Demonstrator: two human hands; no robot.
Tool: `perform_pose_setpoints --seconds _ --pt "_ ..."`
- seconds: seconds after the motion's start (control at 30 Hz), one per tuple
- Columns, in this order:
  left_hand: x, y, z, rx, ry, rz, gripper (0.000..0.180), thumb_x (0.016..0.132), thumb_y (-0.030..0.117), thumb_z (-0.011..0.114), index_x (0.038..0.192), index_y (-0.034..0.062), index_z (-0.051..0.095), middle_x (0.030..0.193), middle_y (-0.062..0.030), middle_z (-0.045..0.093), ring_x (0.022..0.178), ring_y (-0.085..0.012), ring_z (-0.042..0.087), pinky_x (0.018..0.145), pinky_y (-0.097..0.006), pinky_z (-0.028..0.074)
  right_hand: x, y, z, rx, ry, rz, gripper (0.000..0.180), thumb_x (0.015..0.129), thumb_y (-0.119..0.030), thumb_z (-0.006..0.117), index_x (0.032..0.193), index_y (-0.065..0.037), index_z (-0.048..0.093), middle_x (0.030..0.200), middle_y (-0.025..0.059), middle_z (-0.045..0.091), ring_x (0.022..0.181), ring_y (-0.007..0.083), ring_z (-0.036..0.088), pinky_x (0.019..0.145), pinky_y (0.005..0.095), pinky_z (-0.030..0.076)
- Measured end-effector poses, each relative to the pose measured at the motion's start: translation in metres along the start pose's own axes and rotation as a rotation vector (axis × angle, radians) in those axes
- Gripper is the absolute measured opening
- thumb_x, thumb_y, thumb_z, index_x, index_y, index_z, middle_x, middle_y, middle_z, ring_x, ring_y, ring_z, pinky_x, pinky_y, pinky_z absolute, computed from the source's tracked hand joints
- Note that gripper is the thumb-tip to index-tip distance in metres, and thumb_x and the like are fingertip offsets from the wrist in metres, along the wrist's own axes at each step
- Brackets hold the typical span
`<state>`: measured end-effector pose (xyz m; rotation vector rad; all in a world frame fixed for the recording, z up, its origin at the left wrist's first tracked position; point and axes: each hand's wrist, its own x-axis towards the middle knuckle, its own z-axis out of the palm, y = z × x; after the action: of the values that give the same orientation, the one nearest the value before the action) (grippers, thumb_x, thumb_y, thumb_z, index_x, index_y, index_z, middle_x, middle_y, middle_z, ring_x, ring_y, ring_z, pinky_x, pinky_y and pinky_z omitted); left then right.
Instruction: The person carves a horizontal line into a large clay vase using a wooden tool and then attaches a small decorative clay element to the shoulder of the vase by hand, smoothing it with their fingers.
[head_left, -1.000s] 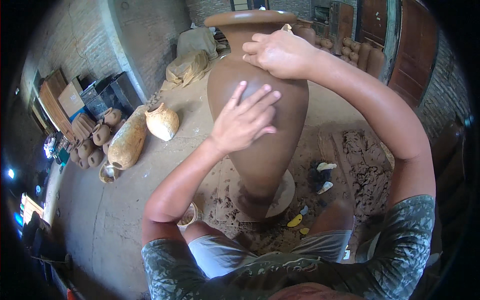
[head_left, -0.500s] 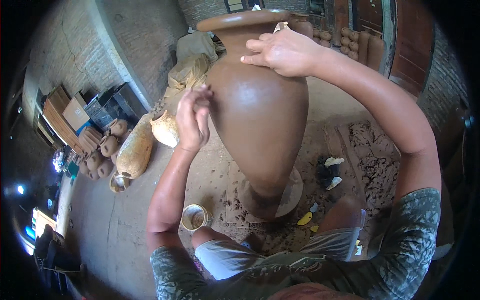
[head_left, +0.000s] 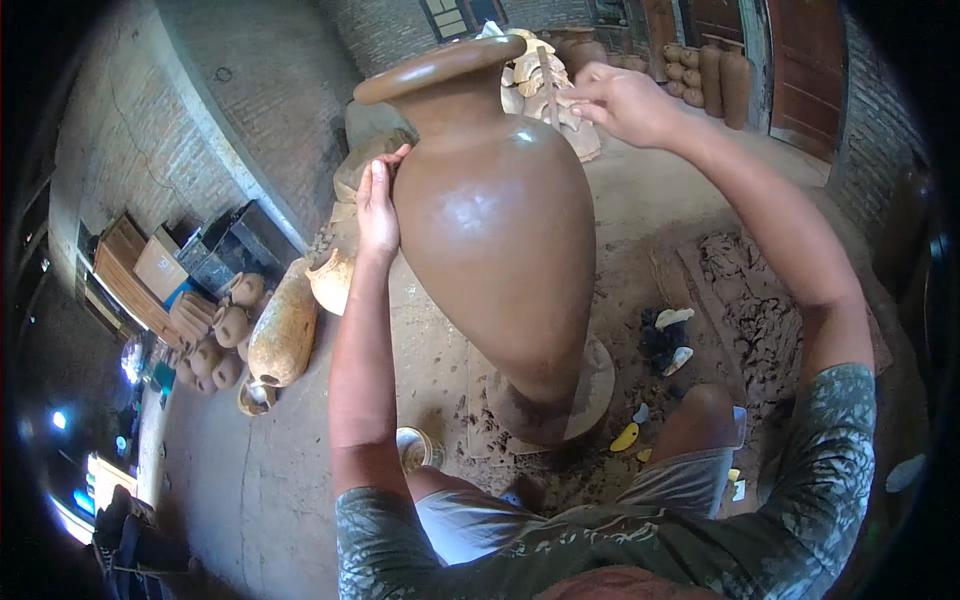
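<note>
A tall brown clay vase (head_left: 490, 240) with a wide flared rim stands before me, narrowing to its foot on a round base (head_left: 592, 400). My left hand (head_left: 377, 205) lies against the vase's left side below the neck, its fingers stretched out. To the right of the neck, my right hand (head_left: 628, 105) is raised off the clay with thumb and fingers drawn together. A thin upright strip (head_left: 547, 85) shows by those fingertips; I cannot tell whether they grip it or it stands behind them.
At the left are several round clay pots (head_left: 230, 325) and a long pale clay vessel (head_left: 285, 325). A bucket (head_left: 418, 448) sits by my left knee. Wet clay (head_left: 755, 300) spreads on the right floor, near a yellow piece (head_left: 625, 437). More pots (head_left: 685, 72) stand at the back.
My left hand, which was apart from the vase, now rests on its side. The right hand has lifted off the vase's shoulder and moved right. The view has shifted slightly.
</note>
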<state>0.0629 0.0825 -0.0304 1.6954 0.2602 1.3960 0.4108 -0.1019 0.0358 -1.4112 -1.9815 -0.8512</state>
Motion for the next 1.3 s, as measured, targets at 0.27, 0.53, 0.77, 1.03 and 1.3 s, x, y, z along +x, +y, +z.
perform_pose_setpoints --seconds 0.27,0.53,0.77,1.03,1.3 --pt "-0.012 0.002 0.005 0.096 0.13 0.054 0.046 0.115 0.043 0.04 0.121 0.0003 0.059 0.137 -0.0178 0.065 0.127 -0.023 0.06 0.114 -0.039 0.044 0.017 -0.055 0.0 0.853 -0.14 0.499 0.048 0.083 -0.001 0.075 0.131 0.001 0.068 0.079 0.0073 0.07 0.064 0.011 0.063 0.058 0.0272 0.051" --pt "-0.058 0.043 0.077 0.568 0.421 0.1 0.059 0.115 0.044 0.033 0.137 -0.0041 0.06 0.13 -0.0229 0.067 0.124 -0.0294 0.063 0.109 -0.04 0.046 0.027 -0.095 -0.034 0.967 -0.574 0.642 0.091 0.076 -0.007 0.064 0.162 0.001 0.035 0.064 0.0034 0.057 0.051 0.0101 0.052 0.048 0.0261 0.042" --pt "-0.109 0.055 0.124 0.564 0.352 0.153 0.056 0.115 0.043 0.03 0.155 0.0062 0.043 0.163 -0.0169 0.042 0.162 -0.0371 0.015 0.123 -0.065 -0.01 0.036 -0.117 -0.03 0.891 -0.614 0.613 0.099 0.075 -0.007 0.064 0.165 0.003 0.025 0.065 0.0012 0.055 0.049 0.0095 0.046 0.045 0.0272 0.037" --pt "-0.161 0.088 0.104 0.208 -0.025 0.315 0.033 0.113 0.031 0.044 0.119 0.0029 0.06 0.144 -0.0213 0.059 0.149 -0.0374 0.041 0.123 -0.056 0.019 0.04 -0.119 -0.036 0.948 -0.63 0.644 0.098 0.075 -0.002 0.06 0.165 0.005 0.021 0.062 0.001 0.053 0.047 0.0083 0.044 0.045 0.0272 0.035" --pt "-0.091 0.026 0.006 0.575 0.172 0.487 0.027 0.113 0.024 0.045 0.124 0.0003 0.054 0.15 -0.0214 0.057 0.147 -0.0405 0.045 0.119 -0.05 0.036 0.041 -0.129 -0.037 0.949 -0.643 0.658 0.101 0.076 -0.003 0.06 0.166 0.005 0.016 0.063 0.0007 0.051 0.047 0.0081 0.041 0.046 0.0258 0.033"
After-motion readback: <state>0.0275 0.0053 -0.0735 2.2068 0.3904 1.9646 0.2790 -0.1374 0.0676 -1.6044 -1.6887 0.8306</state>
